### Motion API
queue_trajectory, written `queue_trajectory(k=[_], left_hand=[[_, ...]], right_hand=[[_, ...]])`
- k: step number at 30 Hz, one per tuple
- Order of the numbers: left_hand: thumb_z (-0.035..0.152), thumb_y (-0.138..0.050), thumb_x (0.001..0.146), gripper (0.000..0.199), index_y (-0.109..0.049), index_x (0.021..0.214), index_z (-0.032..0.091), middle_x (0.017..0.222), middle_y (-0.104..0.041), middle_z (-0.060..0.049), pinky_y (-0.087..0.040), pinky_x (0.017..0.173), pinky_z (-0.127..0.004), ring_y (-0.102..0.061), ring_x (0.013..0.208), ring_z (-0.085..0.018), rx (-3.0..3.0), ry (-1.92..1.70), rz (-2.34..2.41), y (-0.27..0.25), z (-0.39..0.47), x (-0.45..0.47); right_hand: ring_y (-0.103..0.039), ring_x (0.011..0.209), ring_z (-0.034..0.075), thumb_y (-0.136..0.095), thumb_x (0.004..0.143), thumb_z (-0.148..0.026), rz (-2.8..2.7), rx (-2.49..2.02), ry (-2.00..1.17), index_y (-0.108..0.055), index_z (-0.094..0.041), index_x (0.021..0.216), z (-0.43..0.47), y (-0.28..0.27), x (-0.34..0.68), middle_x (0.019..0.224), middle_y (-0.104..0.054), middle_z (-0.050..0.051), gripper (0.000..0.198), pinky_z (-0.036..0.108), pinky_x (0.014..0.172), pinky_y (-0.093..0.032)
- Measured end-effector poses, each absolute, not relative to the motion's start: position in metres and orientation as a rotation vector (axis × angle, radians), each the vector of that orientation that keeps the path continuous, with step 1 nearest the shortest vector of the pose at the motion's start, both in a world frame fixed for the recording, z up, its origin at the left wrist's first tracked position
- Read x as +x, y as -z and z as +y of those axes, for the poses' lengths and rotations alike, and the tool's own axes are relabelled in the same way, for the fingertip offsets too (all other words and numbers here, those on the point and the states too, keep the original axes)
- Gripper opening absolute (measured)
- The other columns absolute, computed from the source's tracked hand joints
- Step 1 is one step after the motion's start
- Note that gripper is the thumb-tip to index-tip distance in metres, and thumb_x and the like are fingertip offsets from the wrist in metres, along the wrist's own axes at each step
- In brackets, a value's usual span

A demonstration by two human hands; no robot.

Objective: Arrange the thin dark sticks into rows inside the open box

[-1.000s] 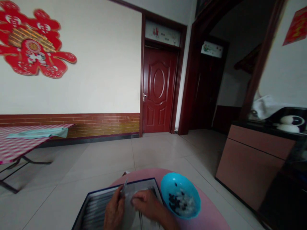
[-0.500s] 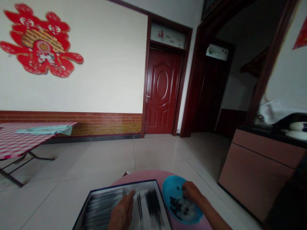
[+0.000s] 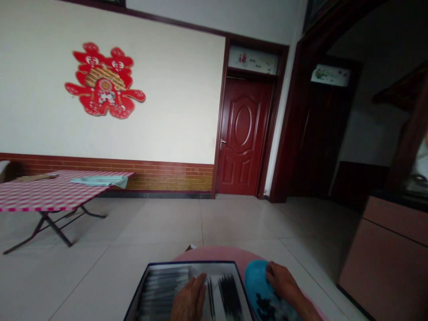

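Right grip (image 3: 282, 281) at bowl (image 3: 254, 278); cannot tell if pinching.
Left grip (image 3: 189, 298) over box (image 3: 219, 267), near black rods (image 3: 230, 296); hold also unclear.

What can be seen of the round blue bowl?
The round, blue, plastic-looking bowl stands upright on the pink table, right of the blue-edged white tray. Small black pieces and pale ones lie inside. The bare right hand covers part of its right side; contact is unclear. The picture's lower edge crops it.
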State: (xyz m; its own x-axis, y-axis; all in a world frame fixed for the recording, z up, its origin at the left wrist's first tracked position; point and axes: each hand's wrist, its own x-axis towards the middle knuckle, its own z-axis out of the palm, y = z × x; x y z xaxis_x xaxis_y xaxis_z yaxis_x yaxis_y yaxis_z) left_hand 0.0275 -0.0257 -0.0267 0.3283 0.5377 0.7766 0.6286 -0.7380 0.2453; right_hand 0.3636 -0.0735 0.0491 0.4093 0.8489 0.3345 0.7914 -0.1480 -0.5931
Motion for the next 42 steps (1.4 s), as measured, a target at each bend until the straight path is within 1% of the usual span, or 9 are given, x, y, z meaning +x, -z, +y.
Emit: queue_trajectory(k=[2,5,8,11,18,24,30,36,42], left_hand=[[0.033,-0.037,0.098,0.034,-0.060,0.122,0.028,0.088,-0.073,-0.007,-0.056,0.063,-0.024,-0.071,0.072,-0.018,-2.544,1.368,-1.165,0.018,-0.030,0.030],[0.028,-0.035,0.096,0.038,-0.058,0.126,0.028,0.082,-0.072,-0.007,-0.055,0.059,-0.023,-0.070,0.066,-0.018,-2.634,1.331,-1.249,0.007,-0.036,0.032],[0.023,-0.033,0.094,0.042,-0.057,0.128,0.028,0.084,-0.072,-0.007,-0.054,0.059,-0.022,-0.070,0.067,-0.017,-2.666,1.313,-1.263,0.002,-0.037,0.029],[0.020,-0.033,0.092,0.045,-0.056,0.130,0.028,0.085,-0.072,-0.007,-0.054,0.060,-0.022,-0.070,0.068,-0.017,-2.670,1.295,-1.271,0.003,-0.035,0.026],[0.015,-0.037,0.088,0.046,-0.054,0.130,0.025,0.087,-0.072,-0.009,-0.055,0.062,-0.024,-0.071,0.071,-0.020,-2.703,1.192,-1.216,0.010,-0.035,0.033],[0.014,-0.037,0.088,0.045,-0.054,0.128,0.023,0.087,-0.072,-0.009,-0.054,0.065,-0.024,-0.070,0.074,-0.019,-2.724,1.158,-1.221,0.006,-0.039,0.034],[0.015,-0.036,0.089,0.041,-0.054,0.125,0.023,0.091,-0.073,-0.008,-0.054,0.066,-0.026,-0.071,0.076,-0.019,-2.771,1.194,-1.243,0.004,-0.042,0.032],[0.033,-0.038,0.091,0.030,-0.066,0.092,0.022,0.075,-0.071,-0.006,-0.050,0.064,-0.026,-0.067,0.072,-0.019,-2.842,1.401,-1.520,0.000,-0.042,0.037],[0.063,-0.037,0.084,0.053,-0.060,0.064,0.019,0.050,-0.053,0.003,-0.041,0.056,-0.024,-0.052,0.055,-0.014,-3.208,1.616,-1.916,-0.018,-0.044,0.043]], right_hand=[[-0.065,0.071,0.022,-0.055,0.064,-0.029,-1.408,-1.843,-0.242,-0.068,-0.024,0.073,-0.067,-0.057,0.335,0.074,-0.072,0.004,0.017,0.032,0.071,-0.048],[-0.065,0.075,0.021,-0.057,0.070,-0.042,-1.113,-1.509,-0.806,-0.068,-0.023,0.099,-0.062,-0.065,0.275,0.083,-0.072,0.004,0.037,0.032,0.065,-0.049],[-0.065,0.072,0.018,-0.069,0.063,-0.047,-0.808,-1.151,-1.169,-0.067,-0.022,0.091,-0.061,-0.061,0.217,0.078,-0.070,0.002,0.037,0.028,0.062,-0.048],[-0.066,0.070,0.017,-0.080,0.055,-0.044,-0.595,-0.952,-1.300,-0.064,-0.021,0.076,-0.060,-0.047,0.183,0.072,-0.069,0.001,0.036,0.027,0.063,-0.050],[-0.069,0.078,0.022,-0.083,0.047,-0.039,-0.413,-0.955,-1.347,-0.064,-0.021,0.073,-0.055,-0.018,0.184,0.075,-0.071,0.003,0.037,0.031,0.070,-0.055],[-0.068,0.075,0.019,-0.085,0.047,-0.038,-0.443,-0.967,-1.354,-0.064,-0.022,0.074,-0.059,-0.022,0.180,0.074,-0.071,0.000,0.038,0.028,0.068,-0.053],[-0.067,0.080,0.021,-0.080,0.054,-0.046,-0.612,-1.096,-1.255,-0.065,-0.022,0.090,-0.065,-0.025,0.174,0.086,-0.071,0.002,0.046,0.030,0.070,-0.053],[-0.065,0.086,0.024,-0.079,0.054,-0.050,-0.776,-1.200,-1.133,-0.067,-0.020,0.095,-0.066,-0.028,0.174,0.092,-0.071,0.005,0.052,0.031,0.073,-0.052],[-0.063,0.099,0.028,-0.077,0.055,-0.057,-0.766,-1.015,-1.235,-0.070,-0.020,0.094,-0.062,-0.026,0.175,0.104,-0.071,0.007,0.054,0.036,0.079,-0.052]])
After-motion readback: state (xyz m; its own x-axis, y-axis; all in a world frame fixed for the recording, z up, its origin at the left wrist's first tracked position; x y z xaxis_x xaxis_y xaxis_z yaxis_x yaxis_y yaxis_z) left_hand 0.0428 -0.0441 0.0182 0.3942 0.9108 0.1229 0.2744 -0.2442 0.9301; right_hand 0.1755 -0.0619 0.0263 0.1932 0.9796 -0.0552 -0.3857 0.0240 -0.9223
